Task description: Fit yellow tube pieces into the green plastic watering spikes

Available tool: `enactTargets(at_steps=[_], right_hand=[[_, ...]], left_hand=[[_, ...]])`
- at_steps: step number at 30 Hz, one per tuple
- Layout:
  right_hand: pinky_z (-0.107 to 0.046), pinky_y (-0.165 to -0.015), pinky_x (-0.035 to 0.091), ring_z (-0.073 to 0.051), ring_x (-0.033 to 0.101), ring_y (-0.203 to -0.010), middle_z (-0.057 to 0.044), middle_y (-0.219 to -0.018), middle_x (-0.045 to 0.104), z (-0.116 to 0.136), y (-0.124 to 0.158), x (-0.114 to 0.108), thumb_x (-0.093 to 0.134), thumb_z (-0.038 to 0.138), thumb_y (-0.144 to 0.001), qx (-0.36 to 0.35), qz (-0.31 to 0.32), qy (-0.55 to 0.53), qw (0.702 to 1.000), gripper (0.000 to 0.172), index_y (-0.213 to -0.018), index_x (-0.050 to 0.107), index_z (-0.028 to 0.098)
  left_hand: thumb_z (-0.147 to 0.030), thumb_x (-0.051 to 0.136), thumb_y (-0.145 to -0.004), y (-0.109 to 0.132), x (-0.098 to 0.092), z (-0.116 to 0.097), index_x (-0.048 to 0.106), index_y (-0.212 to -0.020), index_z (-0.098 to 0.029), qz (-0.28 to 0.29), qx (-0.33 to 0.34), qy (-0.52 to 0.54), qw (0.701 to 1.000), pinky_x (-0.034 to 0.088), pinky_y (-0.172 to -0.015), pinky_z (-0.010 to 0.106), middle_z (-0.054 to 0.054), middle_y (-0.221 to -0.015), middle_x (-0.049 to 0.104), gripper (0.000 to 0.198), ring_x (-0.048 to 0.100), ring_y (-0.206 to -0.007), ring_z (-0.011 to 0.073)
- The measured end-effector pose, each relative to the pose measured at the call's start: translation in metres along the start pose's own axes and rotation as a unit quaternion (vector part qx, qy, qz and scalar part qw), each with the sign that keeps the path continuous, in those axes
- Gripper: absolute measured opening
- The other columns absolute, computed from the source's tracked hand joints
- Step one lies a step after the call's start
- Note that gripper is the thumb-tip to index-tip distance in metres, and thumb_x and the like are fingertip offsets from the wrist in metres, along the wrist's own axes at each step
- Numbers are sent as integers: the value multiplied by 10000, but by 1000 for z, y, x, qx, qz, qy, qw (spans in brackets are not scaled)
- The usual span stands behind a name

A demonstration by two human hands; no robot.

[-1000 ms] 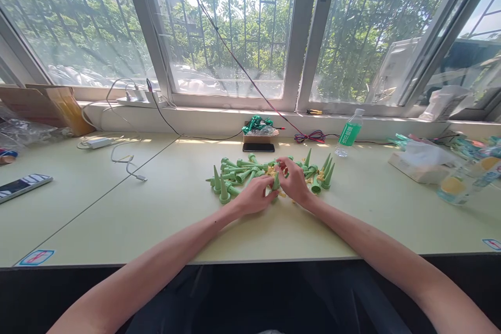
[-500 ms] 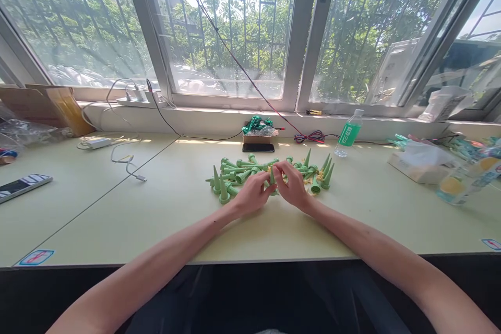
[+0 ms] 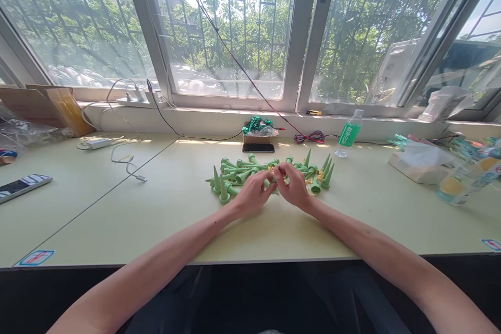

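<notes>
My left hand (image 3: 255,191) and my right hand (image 3: 291,185) meet at the fingertips over a heap of green plastic plant-watering spikes (image 3: 242,176). My left fingers are closed around one green spike, of which only slivers show between the two hands. Pinched at its tip, my right hand touches the same spot; what sits in that pinch is mostly hidden. On the left, a pointed green spike (image 3: 223,191) stands upright on its collar. Another cone (image 3: 328,176) stands at the heap's right end, where small yellow pieces lie among the spikes.
Behind the heap, a black phone (image 3: 258,148) leans by a small box with green wrapping (image 3: 258,125). A water bottle (image 3: 349,134) stands to the right, then a tissue box (image 3: 417,164). A white cable (image 3: 129,167) and another phone (image 3: 24,187) lie left.
The green spike that stood out between my fingers has tilted or dropped and is now mostly hidden. My fingertips have shifted slightly; both arms stay in place.
</notes>
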State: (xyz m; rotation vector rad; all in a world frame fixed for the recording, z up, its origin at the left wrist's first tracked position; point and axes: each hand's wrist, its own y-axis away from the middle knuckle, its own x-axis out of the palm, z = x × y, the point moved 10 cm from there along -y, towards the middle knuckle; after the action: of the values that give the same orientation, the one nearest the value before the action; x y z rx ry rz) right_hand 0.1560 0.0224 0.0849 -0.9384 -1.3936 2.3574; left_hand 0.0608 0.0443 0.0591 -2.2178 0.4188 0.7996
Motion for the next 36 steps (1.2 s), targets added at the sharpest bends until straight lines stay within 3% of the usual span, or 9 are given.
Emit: enactTargets(at_steps=[10,16,26,36], right_hand=[[-299,-632,445,-155,542,-640,-32,-731,583,-14,2,-30,410,295,-951,19,-130,38,991,170,-832,494,207],[-338,-671,453,-186,573,-691,-62,-779,612,-26,1,-39,410,312,-959,33,-165,54,984,183,-873,522,196],[-335,-746,412,-178,555,-675,-50,-751,625,-39,-8,-40,403,349,-970,31,-151,120,981,237,-932,577,192],[-295,-704,335,-170,526,-682,-46,-750,619,-64,-13,-32,387,289,-976,50,-108,202,972,266,-944,626,178]], left_hand=[[-356,501,-898,0,-8,0,575,-930,-186,-29,-10,13,999,455,-593,237,45,-1015,594,188,487,-541,61],[-347,519,-886,1,-8,2,597,-1009,-204,-28,-9,14,999,482,-603,247,51,-1067,552,204,515,-543,56],[-321,553,-866,3,3,8,589,-1188,-269,12,-16,-7,1000,522,-698,291,70,-1251,501,328,515,-507,28],[-299,548,-852,3,-3,14,559,-1149,-227,-4,-34,-5,999,510,-688,298,68,-1149,513,306,543,-554,58]])
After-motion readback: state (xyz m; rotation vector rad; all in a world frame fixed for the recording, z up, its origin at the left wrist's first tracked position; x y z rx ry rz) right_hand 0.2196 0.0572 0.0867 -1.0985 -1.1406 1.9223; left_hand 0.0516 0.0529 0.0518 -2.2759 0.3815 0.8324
